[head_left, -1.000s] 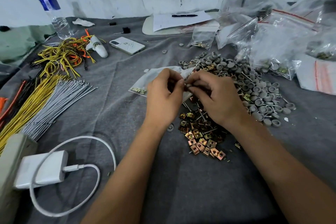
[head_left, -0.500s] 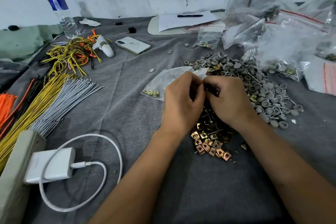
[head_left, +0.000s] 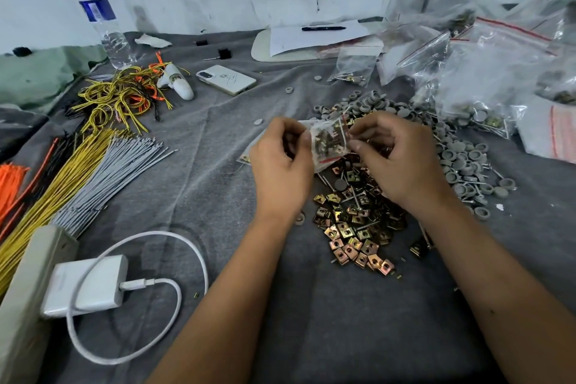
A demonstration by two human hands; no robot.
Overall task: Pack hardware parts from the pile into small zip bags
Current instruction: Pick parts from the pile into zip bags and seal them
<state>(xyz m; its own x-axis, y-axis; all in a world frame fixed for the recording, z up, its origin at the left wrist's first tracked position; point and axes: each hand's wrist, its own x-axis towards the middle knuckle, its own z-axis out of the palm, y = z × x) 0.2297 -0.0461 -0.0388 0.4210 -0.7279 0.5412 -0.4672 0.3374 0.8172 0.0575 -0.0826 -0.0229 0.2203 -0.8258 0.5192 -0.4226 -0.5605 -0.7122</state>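
While much remains unpacked, one bag is nearly finished. Nearest the viewer, lower centre, brass-coloured square clips lie loose on the grey cloth — the pile's near edge. Just above, at centre frame, the left hand and right hand each pinch an end of a small zip bag already holding dark parts, apparently ready for sealing. Beyond, centre right, grey caps await packing — farther still, upper right, filled bags are heaped.
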